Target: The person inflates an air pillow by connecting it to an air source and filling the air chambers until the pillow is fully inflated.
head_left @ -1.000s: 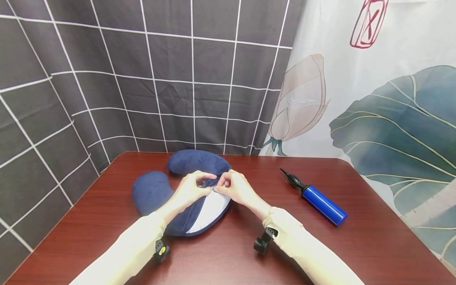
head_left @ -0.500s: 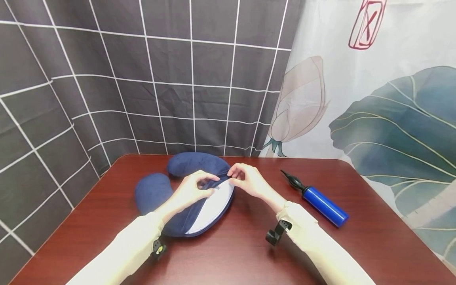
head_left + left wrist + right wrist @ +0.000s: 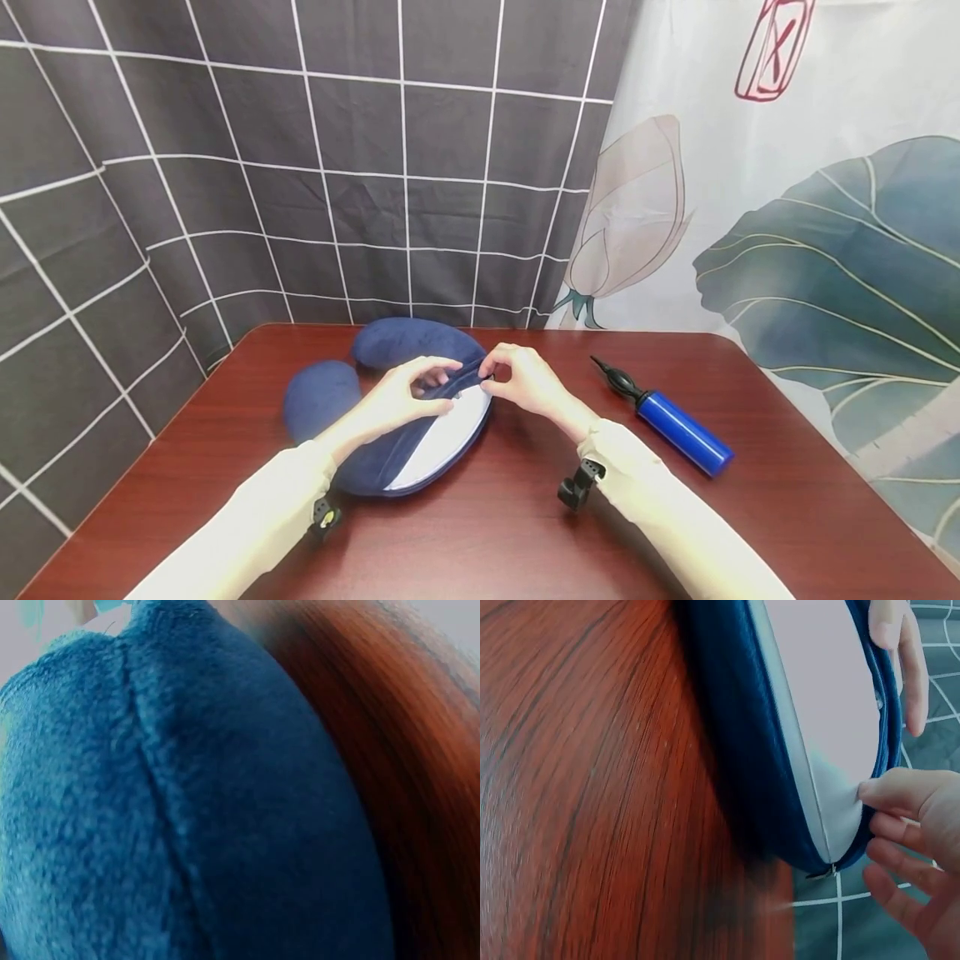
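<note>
A navy-blue U-shaped neck pillow (image 3: 318, 404) lies on the table, its plush cover unzipped along the outer curve so that a white inner part (image 3: 435, 446) shows. My left hand (image 3: 401, 396) holds the cover's edge at the opening, thumb in front and fingers behind. Near the right end of the opening, my right hand (image 3: 528, 383) pinches the same edge between thumb and index finger. In the right wrist view a small zipper pull (image 3: 823, 874) hangs at the opening's end, below the right fingers. The left wrist view shows only plush cover (image 3: 247, 787) and table, with no hand.
A blue hand pump (image 3: 684, 433) with a black nozzle lies on the reddish-brown wooden table (image 3: 510, 533), right of the right hand. Behind the table hang a dark grey curtain (image 3: 367, 125) with white grid lines and a pale curtain (image 3: 705, 275) with leaf prints.
My right hand has moved a little right and up along the cover's edge, away from the left hand. My left hand has stayed almost in place at the opening.
</note>
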A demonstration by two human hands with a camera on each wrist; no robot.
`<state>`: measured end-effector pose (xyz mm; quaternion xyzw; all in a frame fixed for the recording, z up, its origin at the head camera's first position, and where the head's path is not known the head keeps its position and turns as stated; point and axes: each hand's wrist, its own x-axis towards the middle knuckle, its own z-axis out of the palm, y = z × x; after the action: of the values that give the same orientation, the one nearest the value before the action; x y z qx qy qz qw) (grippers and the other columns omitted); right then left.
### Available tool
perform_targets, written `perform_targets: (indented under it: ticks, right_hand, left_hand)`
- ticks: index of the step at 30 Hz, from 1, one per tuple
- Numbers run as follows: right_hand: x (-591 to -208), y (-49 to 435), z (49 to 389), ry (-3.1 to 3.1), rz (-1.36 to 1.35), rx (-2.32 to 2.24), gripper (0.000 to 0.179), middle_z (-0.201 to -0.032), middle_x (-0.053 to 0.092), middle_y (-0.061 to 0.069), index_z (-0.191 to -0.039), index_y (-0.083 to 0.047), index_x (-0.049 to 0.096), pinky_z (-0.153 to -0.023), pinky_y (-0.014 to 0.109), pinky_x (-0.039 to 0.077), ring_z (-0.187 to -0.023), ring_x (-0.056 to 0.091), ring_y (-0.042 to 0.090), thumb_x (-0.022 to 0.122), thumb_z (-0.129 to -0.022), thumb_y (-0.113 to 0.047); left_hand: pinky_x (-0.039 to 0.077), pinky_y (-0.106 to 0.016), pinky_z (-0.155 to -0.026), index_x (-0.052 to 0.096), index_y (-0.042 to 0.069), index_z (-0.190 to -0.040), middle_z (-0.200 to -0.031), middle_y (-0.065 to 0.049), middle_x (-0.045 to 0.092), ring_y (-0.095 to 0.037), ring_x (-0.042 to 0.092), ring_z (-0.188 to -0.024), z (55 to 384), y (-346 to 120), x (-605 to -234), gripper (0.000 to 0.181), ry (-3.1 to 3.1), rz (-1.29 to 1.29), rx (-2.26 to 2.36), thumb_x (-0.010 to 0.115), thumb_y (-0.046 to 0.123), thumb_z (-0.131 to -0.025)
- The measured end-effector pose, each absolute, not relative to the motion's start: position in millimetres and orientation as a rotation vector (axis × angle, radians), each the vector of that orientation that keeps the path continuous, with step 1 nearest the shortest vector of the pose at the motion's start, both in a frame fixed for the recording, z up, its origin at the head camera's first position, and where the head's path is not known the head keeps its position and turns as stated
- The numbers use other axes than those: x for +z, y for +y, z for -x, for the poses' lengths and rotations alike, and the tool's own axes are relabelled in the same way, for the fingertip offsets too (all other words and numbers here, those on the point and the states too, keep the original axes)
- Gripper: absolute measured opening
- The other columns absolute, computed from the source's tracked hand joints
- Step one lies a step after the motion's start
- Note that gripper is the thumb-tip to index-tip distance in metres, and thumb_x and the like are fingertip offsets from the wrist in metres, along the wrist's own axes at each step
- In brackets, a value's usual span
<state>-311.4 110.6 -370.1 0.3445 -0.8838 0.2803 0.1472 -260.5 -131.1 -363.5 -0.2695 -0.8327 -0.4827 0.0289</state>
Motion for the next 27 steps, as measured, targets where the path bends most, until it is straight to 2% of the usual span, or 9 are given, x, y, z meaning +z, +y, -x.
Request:
perform_targets:
  ticks: [7, 13, 21, 27]
  right_hand:
    - [-368.9, 114.3, 313.8, -2.542, -1.073, 0.699, 0.009, -0.085, 0.064, -0.006, -0.084, -0.019, 0.069, -0.077, 0.029, 0.050, -0.088, 0.061, 0.021, 0.074, -0.079, -0.015]
    - [-364.7, 118.4, 316.9, -2.531, -1.202, 0.778, 0.009, -0.082, 0.062, -0.002, -0.083, -0.016, 0.066, -0.078, 0.036, 0.051, -0.085, 0.060, 0.024, 0.073, -0.077, -0.012]
    - [-358.3, 122.0, 307.9, -2.590, -1.260, 0.756, 0.008, -0.081, 0.062, -0.004, -0.082, -0.017, 0.067, -0.077, 0.034, 0.052, -0.084, 0.060, 0.021, 0.073, -0.078, -0.014]
    - [-361.1, 125.3, 305.0, -2.606, -1.212, 0.748, 0.008, -0.082, 0.062, -0.005, -0.083, -0.017, 0.067, -0.076, 0.031, 0.051, -0.084, 0.062, 0.022, 0.073, -0.078, -0.014]
  left_hand:
    - [0.050, -0.024, -0.081, 0.069, 0.016, -0.120, -0.106, -0.003, 0.068, -0.017, 0.060, -0.101, 257.6, -130.2, -360.2, 0.034, -2.577, 0.855, -1.402, 0.075, 0.019, -0.086]
    - [0.051, -0.024, -0.082, 0.071, 0.016, -0.116, -0.105, -0.003, 0.069, -0.017, 0.062, -0.099, 257.5, -131.8, -359.5, 0.029, -2.586, 0.897, -1.332, 0.073, 0.018, -0.088]
    - [0.051, -0.025, -0.079, 0.073, 0.015, -0.112, -0.102, -0.003, 0.068, -0.017, 0.062, -0.094, 252.7, -129.0, -355.3, 0.028, -2.559, 0.974, -1.127, 0.076, 0.013, -0.084]
    - [0.049, -0.024, -0.075, 0.074, 0.014, -0.100, -0.090, -0.001, 0.065, -0.013, 0.058, -0.082, 240.8, -117.7, -349.1, 0.022, -2.469, 1.019, -0.937, 0.079, 0.009, -0.079]
